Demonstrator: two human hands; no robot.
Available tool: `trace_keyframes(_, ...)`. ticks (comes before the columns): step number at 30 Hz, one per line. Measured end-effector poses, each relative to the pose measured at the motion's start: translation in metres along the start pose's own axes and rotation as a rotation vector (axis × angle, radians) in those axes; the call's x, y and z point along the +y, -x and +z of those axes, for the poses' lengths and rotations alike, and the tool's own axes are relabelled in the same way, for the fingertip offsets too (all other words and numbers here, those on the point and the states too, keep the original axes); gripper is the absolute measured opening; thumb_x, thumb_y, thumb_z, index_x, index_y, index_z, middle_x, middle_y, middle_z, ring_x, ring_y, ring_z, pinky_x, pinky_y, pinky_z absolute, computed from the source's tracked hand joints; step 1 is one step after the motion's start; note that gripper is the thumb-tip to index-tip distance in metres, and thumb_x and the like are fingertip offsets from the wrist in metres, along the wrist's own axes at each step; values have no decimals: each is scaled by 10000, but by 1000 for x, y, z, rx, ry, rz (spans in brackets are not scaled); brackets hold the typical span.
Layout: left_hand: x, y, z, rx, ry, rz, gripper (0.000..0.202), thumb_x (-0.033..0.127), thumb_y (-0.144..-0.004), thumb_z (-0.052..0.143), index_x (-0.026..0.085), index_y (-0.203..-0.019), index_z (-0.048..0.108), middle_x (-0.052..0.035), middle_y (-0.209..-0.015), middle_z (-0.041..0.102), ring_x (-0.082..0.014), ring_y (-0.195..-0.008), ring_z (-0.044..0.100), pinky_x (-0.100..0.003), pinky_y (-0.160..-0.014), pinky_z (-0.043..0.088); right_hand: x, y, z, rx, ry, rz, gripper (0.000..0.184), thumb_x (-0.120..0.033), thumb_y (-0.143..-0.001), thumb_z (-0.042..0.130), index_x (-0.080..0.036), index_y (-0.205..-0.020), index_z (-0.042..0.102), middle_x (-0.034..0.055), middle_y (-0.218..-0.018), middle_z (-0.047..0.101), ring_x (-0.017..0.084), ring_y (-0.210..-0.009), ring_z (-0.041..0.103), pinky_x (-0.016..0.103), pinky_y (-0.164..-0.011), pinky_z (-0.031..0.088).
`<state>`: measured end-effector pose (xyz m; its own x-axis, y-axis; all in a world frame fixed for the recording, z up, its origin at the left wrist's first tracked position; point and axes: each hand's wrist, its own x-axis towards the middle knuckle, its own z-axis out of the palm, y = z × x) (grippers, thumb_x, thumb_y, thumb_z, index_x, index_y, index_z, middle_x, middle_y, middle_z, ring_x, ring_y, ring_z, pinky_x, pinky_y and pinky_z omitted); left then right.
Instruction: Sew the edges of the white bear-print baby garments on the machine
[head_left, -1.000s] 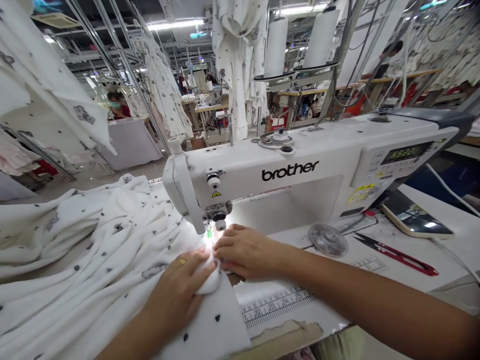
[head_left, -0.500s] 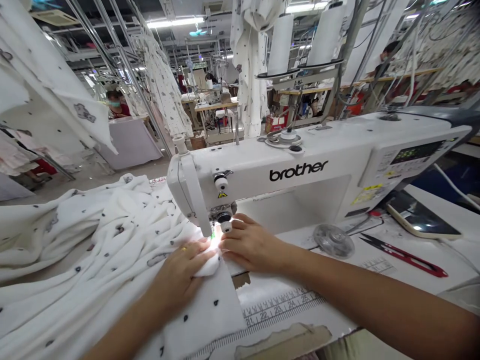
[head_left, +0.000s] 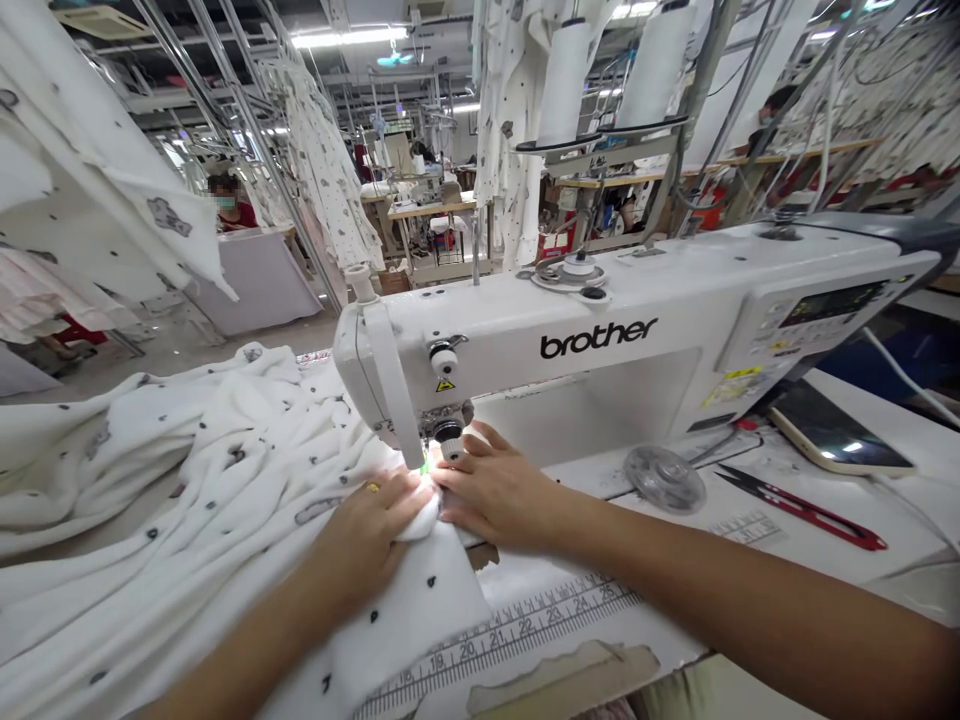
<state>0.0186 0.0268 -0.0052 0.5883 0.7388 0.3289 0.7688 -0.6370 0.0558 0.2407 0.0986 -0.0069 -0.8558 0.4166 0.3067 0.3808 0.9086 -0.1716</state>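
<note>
A white Brother sewing machine (head_left: 600, 340) stands on the work table (head_left: 765, 560). White fabric with small dark prints (head_left: 187, 530) lies heaped to its left and runs under the needle. My left hand (head_left: 371, 535), a ring on one finger, lies on the fabric with fingers bunching a fold just before the needle. My right hand (head_left: 499, 490) rests fingers-down on the fabric edge right of the needle, touching the left hand. The needle itself is hidden by glare from the machine's lamp.
A clear bobbin disc (head_left: 664, 478), red-handled thread snips (head_left: 806, 508) and a phone (head_left: 836, 428) lie on the table to the right. A ruler strip (head_left: 510, 635) is fixed along the near edge. Printed garments hang overhead; a person (head_left: 225, 200) sits far left.
Both hands have slid forward towards the needle with the fabric. More of the ruler strip shows at the near edge. The view has shifted slightly.
</note>
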Motion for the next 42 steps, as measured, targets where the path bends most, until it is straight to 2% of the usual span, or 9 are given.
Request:
trace_keyframes(6,-10,-5,0,-37,137,-93,371,114,-893,406,225,-1168,629,-72,-1151,659,-249,-1087,611,-412,-919,513,10,-2,0,80,9,-71,182,-347,-978,530,-202,-1002,638,29,-989,650,211,-1034,494,417,-1114,214)
trace_keyframes(11,-22,-5,-3,-15,428,-321,286,243,-934,411,217,-912,694,-33,-909,686,-210,-896,647,-325,-772,537,6,-1,-5,33,-14,-149,237,-335,-1000,499,-205,-1171,598,26,-1046,648,197,-1030,504,410,-1095,228)
trace_keyframes(15,-26,-5,-5,1,511,-435,287,288,-939,429,205,-913,703,-29,-847,679,-218,-854,646,-324,-743,540,3,-2,-8,-52,8,-96,253,-362,-1003,495,-208,-1176,597,44,-1148,608,215,-1101,479,423,-1112,215)
trace_keyframes(18,-24,-4,-6,-2,461,-359,287,290,-958,433,208,-987,706,-49,-969,671,-215,-930,634,-338,-819,534,3,-2,-8,-44,15,-95,230,-359,-1002,498,-211,-1137,611,38,-1110,609,209,-1090,480,429,-1122,197)
trace_keyframes(23,-11,-3,-7,-32,163,-17,308,150,-911,458,214,-1138,657,-75,-1155,652,-239,-1061,581,-444,-1000,433,7,-2,-7,-6,12,-114,184,-342,-985,526,-210,-947,648,11,-1004,624,194,-1031,486,417,-1127,179)
trace_keyframes(25,-5,-3,-7,-51,43,42,337,119,-884,454,190,-1158,637,-84,-1160,655,-254,-1073,574,-473,-1018,404,8,-2,-7,-5,13,-103,181,-330,-980,532,-208,-918,651,5,-967,631,188,-1000,494,416,-1131,167)
trace_keyframes(31,5,-3,-5,0,-74,60,322,119,-872,442,164,-1124,637,-96,-1109,676,-275,-1081,585,-469,-982,437,7,0,-6,6,4,-92,254,-377,-983,535,-229,-1180,597,30,-1106,621,203,-1106,479,446,-1164,108)
trace_keyframes(38,-6,-3,2,-21,-82,3,338,124,-892,458,158,-1195,604,-114,-1210,654,-286,-1149,580,-480,-988,470,5,-2,-3,-12,17,11,263,-426,-964,562,-227,-1124,625,39,-1104,619,226,-1195,438,483,-1193,44)
trace_keyframes(42,-10,-5,0,-29,-68,9,318,119,-886,464,161,-1167,607,-113,-1217,653,-288,-1158,583,-490,-991,470,10,-2,-4,29,16,-74,234,-388,-978,544,-210,-1104,630,31,-1069,642,200,-1102,498,460,-1173,137)
